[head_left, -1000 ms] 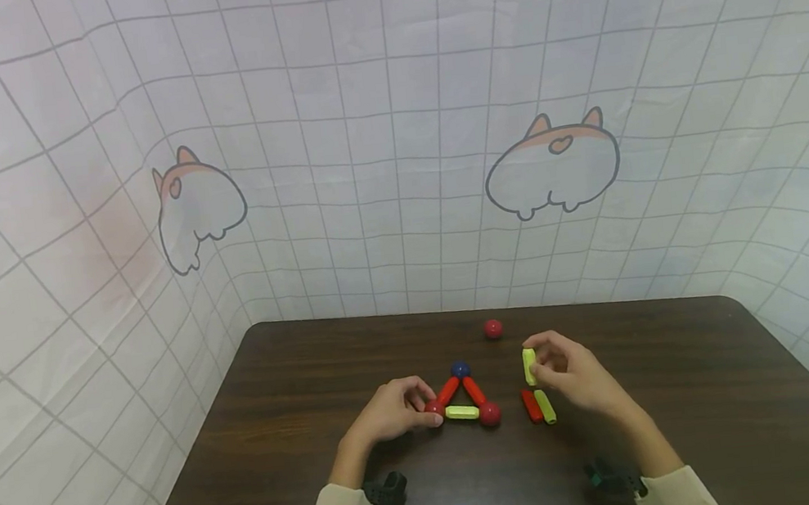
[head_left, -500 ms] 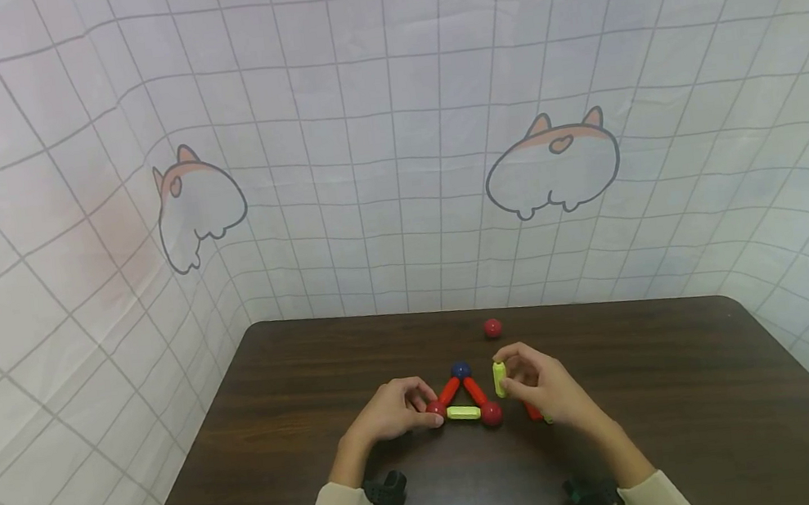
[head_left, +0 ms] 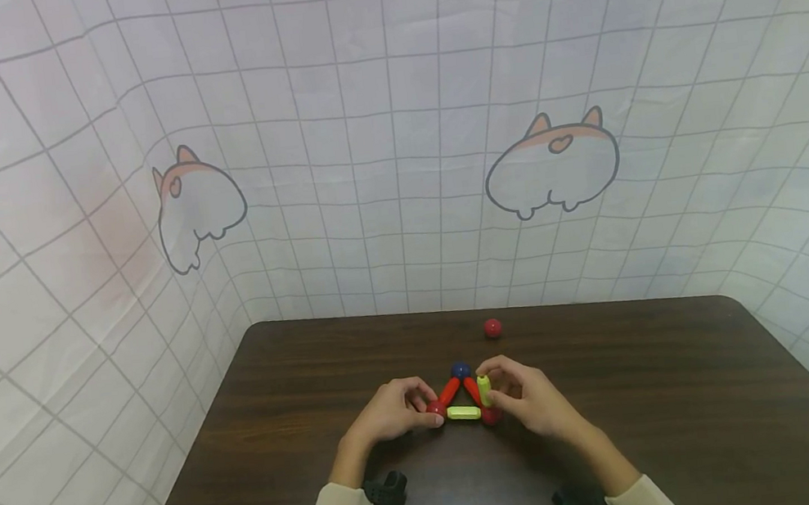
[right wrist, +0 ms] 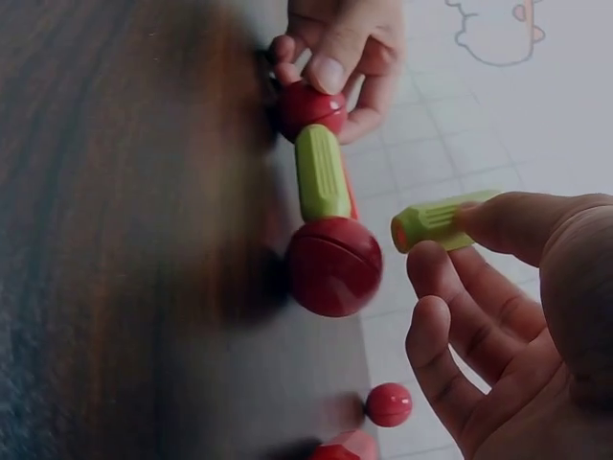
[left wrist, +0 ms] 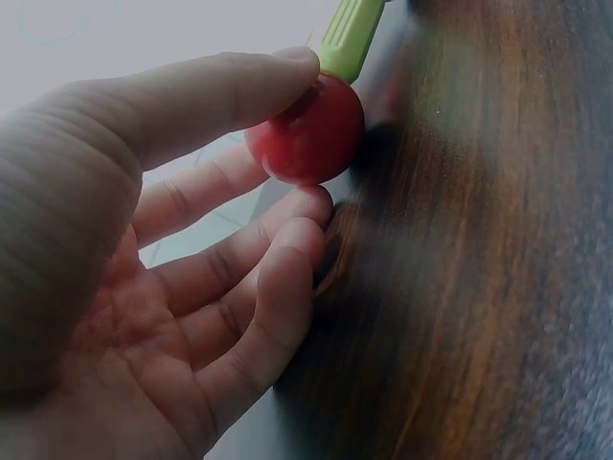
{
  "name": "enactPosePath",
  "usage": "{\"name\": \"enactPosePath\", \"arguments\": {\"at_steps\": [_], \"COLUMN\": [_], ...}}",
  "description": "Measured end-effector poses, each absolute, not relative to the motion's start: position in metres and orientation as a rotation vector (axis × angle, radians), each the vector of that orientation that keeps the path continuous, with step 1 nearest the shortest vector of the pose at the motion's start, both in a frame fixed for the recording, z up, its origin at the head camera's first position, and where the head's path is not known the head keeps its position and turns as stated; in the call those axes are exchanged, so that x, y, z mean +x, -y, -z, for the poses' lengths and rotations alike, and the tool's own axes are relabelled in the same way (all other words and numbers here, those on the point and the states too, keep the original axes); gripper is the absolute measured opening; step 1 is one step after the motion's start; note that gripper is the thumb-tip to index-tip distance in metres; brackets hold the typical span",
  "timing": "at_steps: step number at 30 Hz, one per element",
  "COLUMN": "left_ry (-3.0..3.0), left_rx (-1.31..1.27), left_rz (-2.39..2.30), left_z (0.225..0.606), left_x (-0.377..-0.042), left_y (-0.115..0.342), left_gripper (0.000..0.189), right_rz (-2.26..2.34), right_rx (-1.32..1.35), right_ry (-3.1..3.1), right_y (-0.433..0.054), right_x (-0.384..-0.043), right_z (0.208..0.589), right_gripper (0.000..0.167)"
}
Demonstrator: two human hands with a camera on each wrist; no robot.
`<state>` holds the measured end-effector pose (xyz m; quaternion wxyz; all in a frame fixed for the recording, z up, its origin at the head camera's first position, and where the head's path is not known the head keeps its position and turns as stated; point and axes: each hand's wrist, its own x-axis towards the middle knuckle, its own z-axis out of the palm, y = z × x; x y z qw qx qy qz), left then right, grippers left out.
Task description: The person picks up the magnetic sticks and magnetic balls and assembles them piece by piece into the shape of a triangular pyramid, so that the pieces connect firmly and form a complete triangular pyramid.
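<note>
A flat triangle of magnetic building pieces lies on the dark table (head_left: 356,356). At its far corner is a blue ball (head_left: 460,371), joined by two red rods (head_left: 450,392) to the near balls. A yellow-green rod (head_left: 463,413) links the left red ball (left wrist: 316,134) and the right red ball (right wrist: 335,268). My left hand (head_left: 390,412) pinches the left ball between thumb and fingers. Between thumb and fingertips, my right hand (head_left: 536,403) holds another yellow-green rod (right wrist: 436,225) upright, just above the right ball and apart from it in the right wrist view.
Behind the triangle sits a loose red ball (head_left: 492,328). Part of a red piece (right wrist: 345,447) shows at the bottom of the right wrist view; my right hand hides that spot from the head view. A white gridded cloth (head_left: 395,163) hangs behind the table.
My right hand has carried the yellow-green rod leftward from beside the loose rods to over the right red ball. It now covers those loose rods. My left hand has stayed on its ball.
</note>
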<state>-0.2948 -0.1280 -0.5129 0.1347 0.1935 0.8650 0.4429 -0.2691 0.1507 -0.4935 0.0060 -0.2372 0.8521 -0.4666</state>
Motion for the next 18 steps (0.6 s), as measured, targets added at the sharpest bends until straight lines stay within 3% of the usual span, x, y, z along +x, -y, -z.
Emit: {"name": "enactPosePath", "arguments": {"at_steps": [18], "left_ry": [-2.511], "left_rx": [0.577], "left_rz": [-1.292], "left_z": [0.5149], "left_x": [-0.2948], "left_y": [0.1279], "left_gripper": [0.026], "right_rz": [1.329], "right_rx": [-0.769], "right_ry": [-2.722], "right_y": [-0.1508], "right_x": [-0.2707], "right_z": [0.5016], "right_gripper": [0.031]}}
